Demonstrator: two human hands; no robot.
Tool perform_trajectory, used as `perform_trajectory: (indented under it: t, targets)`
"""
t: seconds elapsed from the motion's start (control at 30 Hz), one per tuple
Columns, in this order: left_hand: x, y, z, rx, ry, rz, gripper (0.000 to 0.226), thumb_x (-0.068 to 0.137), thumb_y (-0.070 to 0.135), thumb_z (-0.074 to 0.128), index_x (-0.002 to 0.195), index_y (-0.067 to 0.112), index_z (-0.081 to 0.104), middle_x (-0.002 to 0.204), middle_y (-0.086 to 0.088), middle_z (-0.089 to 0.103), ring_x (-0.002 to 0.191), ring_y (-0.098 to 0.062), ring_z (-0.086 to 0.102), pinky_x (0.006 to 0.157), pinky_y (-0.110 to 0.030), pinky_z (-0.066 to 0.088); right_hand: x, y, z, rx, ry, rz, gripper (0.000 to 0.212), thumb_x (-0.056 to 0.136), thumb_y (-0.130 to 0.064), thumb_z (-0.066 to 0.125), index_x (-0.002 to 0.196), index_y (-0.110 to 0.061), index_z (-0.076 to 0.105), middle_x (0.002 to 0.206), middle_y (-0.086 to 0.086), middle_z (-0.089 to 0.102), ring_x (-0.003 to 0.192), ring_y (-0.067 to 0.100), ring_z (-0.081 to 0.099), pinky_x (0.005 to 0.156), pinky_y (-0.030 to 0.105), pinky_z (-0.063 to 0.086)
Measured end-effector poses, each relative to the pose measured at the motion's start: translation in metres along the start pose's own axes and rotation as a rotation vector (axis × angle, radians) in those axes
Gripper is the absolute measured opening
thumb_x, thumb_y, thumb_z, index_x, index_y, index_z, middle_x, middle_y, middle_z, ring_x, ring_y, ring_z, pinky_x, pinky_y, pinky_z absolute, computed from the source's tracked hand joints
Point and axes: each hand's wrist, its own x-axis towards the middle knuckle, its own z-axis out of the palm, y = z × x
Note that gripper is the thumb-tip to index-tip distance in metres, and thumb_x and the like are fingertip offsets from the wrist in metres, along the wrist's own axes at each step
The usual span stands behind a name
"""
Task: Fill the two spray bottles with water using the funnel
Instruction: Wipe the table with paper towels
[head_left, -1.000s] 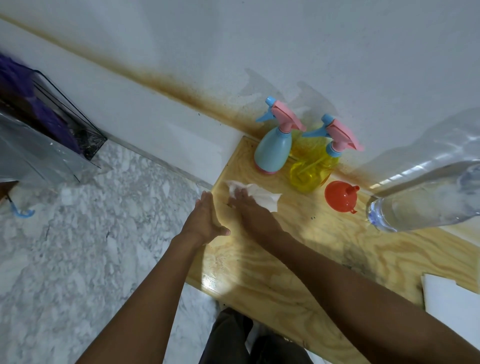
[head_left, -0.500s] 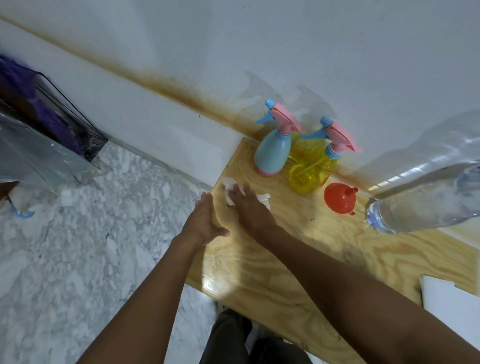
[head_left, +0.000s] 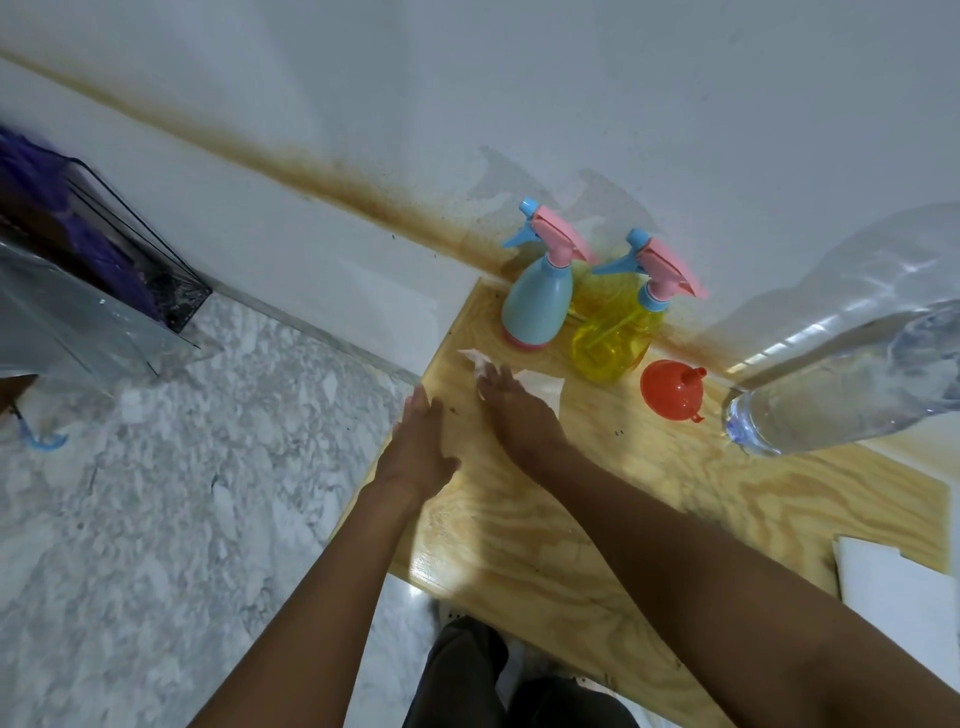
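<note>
A light blue spray bottle and a yellow spray bottle, both with pink and blue trigger heads on, stand at the far left corner of the wooden table by the wall. A red funnel lies on its side to their right. A large clear water bottle stands at the right, partly filled. My right hand presses a white tissue flat on the table, fingers straight. My left hand rests open on the table's left edge.
A white sheet lies at the table's right edge. The stained wall runs close behind the bottles. Left of the table is marble floor, with a wire rack and clear plastic at the far left. My dark trousers show below.
My right hand has slid the tissue back and forth over the table near the blue bottle. My left hand has stayed on the edge.
</note>
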Motion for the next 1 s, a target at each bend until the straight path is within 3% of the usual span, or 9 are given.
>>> perform_trajectory:
  t: [0.13, 0.3, 0.43, 0.53, 0.63, 0.7, 0.77, 0.83, 1.0]
  targets:
    - [-0.005, 0.003, 0.012, 0.024, -0.003, 0.027, 0.1, 0.088, 0.04, 0.071, 0.157, 0.01, 0.007, 0.165, -0.005, -0.019, 0.153, -0.019, -0.014, 0.124, -0.039, 0.006, -0.015, -0.004, 0.016, -0.028, -0.078, -0.093, 0.052, 0.108, -0.008, 0.03, 0.159, -0.012, 0.019, 0.169, 0.008, 0.012, 0.154, 0.024, 0.017, 0.118, 0.04, 0.034]
    - [-0.003, -0.003, 0.009, -0.065, -0.022, 0.037, 0.101, 0.082, 0.033, 0.079, 0.157, 0.011, 0.015, 0.165, -0.001, -0.016, 0.153, -0.016, -0.012, 0.125, -0.039, 0.008, -0.05, 0.007, 0.02, 0.116, -0.127, -0.203, 0.047, 0.099, 0.006, 0.046, 0.143, -0.009, 0.053, 0.158, 0.012, 0.039, 0.147, 0.027, 0.037, 0.115, 0.044, 0.038]
    - [-0.004, -0.006, 0.004, -0.019, -0.009, 0.06, 0.098, 0.082, 0.033, 0.078, 0.156, 0.01, 0.018, 0.166, -0.006, -0.01, 0.154, -0.018, -0.006, 0.123, -0.033, 0.016, -0.094, 0.014, -0.004, 0.288, 0.082, -0.013, 0.04, 0.1, -0.002, 0.048, 0.135, -0.016, 0.063, 0.141, 0.0, 0.061, 0.128, 0.014, 0.055, 0.099, 0.008, 0.03]
    - [-0.009, 0.005, 0.002, 0.01, 0.06, 0.046, 0.081, 0.084, 0.04, 0.074, 0.15, 0.011, 0.036, 0.164, -0.011, 0.016, 0.151, -0.022, 0.018, 0.116, -0.035, 0.03, -0.131, 0.027, -0.016, 0.383, 0.225, 0.089, 0.038, 0.1, -0.006, 0.049, 0.132, -0.017, 0.064, 0.131, 0.0, 0.067, 0.116, 0.015, 0.062, 0.086, 0.004, 0.033]
    - [-0.024, 0.035, 0.012, -0.073, 0.156, 0.06, 0.063, 0.081, 0.053, 0.067, 0.133, 0.019, 0.057, 0.125, -0.005, 0.063, 0.119, -0.026, 0.059, 0.097, -0.039, 0.051, -0.173, 0.044, -0.025, 0.481, 0.356, 0.19, 0.035, 0.1, -0.007, 0.05, 0.129, -0.017, 0.066, 0.122, -0.003, 0.069, 0.103, 0.005, 0.062, 0.081, -0.002, 0.035]
    - [-0.036, 0.064, 0.031, -0.088, 0.171, 0.113, 0.055, 0.08, 0.053, 0.065, 0.125, 0.022, 0.063, 0.113, 0.0, 0.068, 0.108, -0.022, 0.063, 0.091, -0.038, 0.054, -0.206, 0.056, -0.031, 0.553, 0.411, 0.28, 0.034, 0.102, -0.013, 0.048, 0.129, -0.023, 0.066, 0.116, -0.015, 0.065, 0.099, -0.007, 0.056, 0.082, 0.0, 0.036]
    - [-0.053, 0.1, 0.059, -0.08, 0.124, 0.213, 0.046, 0.084, 0.041, 0.067, 0.126, 0.022, 0.064, 0.119, -0.001, 0.067, 0.112, -0.021, 0.062, 0.094, -0.035, 0.052, -0.238, 0.072, -0.034, 0.595, 0.476, 0.349, 0.034, 0.102, -0.022, 0.044, 0.128, -0.028, 0.066, 0.116, -0.021, 0.062, 0.103, -0.006, 0.057, 0.086, 0.009, 0.04]
    - [-0.072, 0.141, 0.093, -0.079, 0.024, 0.265, 0.047, 0.088, 0.034, 0.065, 0.133, 0.023, 0.059, 0.13, 0.002, 0.06, 0.121, -0.019, 0.057, 0.096, -0.028, 0.047, -0.267, 0.091, -0.035, 0.647, 0.535, 0.402, 0.036, 0.101, -0.023, 0.043, 0.129, -0.025, 0.064, 0.122, -0.015, 0.065, 0.109, 0.002, 0.06, 0.089, 0.018, 0.043]
    - [-0.1, 0.209, 0.186, 0.03, -0.116, 0.38, 0.049, 0.091, 0.042, 0.054, 0.137, 0.025, 0.053, 0.142, 0.001, 0.05, 0.131, -0.021, 0.049, 0.103, -0.037, 0.046, -0.325, 0.141, -0.037, 0.649, 0.593, 0.477, 0.041, 0.098, -0.028, 0.038, 0.13, -0.019, 0.063, 0.129, -0.006, 0.066, 0.115, 0.011, 0.062, 0.092, 0.022, 0.046]
